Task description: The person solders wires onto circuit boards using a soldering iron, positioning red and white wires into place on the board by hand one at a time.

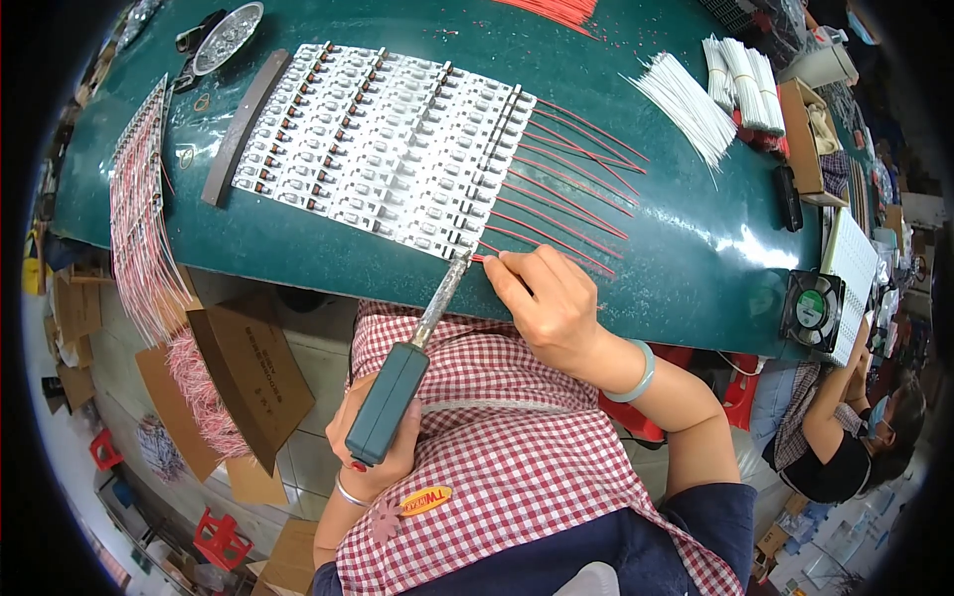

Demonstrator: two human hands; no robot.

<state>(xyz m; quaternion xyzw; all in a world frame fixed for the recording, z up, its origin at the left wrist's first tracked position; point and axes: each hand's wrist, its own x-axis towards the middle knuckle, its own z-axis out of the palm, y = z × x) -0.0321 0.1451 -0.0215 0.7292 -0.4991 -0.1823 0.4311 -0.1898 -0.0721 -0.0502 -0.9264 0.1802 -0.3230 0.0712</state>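
Note:
My left hand [376,437] is wrapped round the dark green body of a soldering gun [388,402]. Its metal tip touches the near right corner of a panel of white circuit boards [383,149], which carries rows of small components. There my right hand [550,303] pinches a red wire [480,258] between thumb and forefinger, the wire's end close to the hot tip. Several more red wires [571,194] fan out to the right from the panel's right edge. A dark bar [245,129] lies along the panel's left side.
Wired boards [139,189] hang over the table's left edge above a cardboard box [253,372] of wires. White wire bundles [686,109] lie at the far right, near a black fan [813,310]. A metal dish [229,40] stands far left. Another person [840,427] works at the right.

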